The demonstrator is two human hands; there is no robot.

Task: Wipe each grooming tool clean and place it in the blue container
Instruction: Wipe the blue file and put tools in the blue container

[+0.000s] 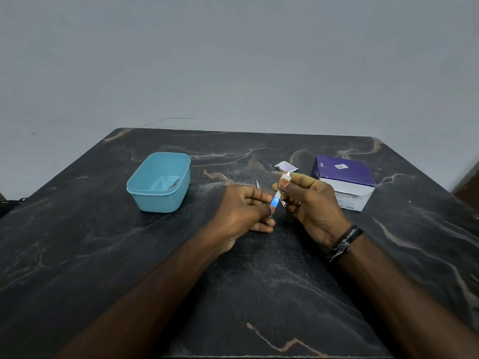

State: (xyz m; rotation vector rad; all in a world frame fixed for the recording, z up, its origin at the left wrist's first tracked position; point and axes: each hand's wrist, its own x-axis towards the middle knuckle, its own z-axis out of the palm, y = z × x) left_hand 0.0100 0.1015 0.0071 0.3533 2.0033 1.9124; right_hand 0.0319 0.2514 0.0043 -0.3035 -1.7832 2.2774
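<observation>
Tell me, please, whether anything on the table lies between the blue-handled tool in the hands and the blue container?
Nothing visible does. The blue-handled tool, held by both hands, is to the right of the blue container, with only bare table between them; the container's top is open.

Both my forearms are bare right down to the wrists, with no sleeves showing anywhere in view. On my right wrist I wear a stack of dark bracelets: several thin black cords or bands lying close together, with a paler, greyish braided strand twisted among them and a short frayed end hanging off toward the inner side of the wrist. On my right hand a thin gold-coloured ring circles one finger; which finger I cannot tell. My left hand carries no ring that I can see, and its wrist is plain. My fingernails are short and unpainted.
</observation>
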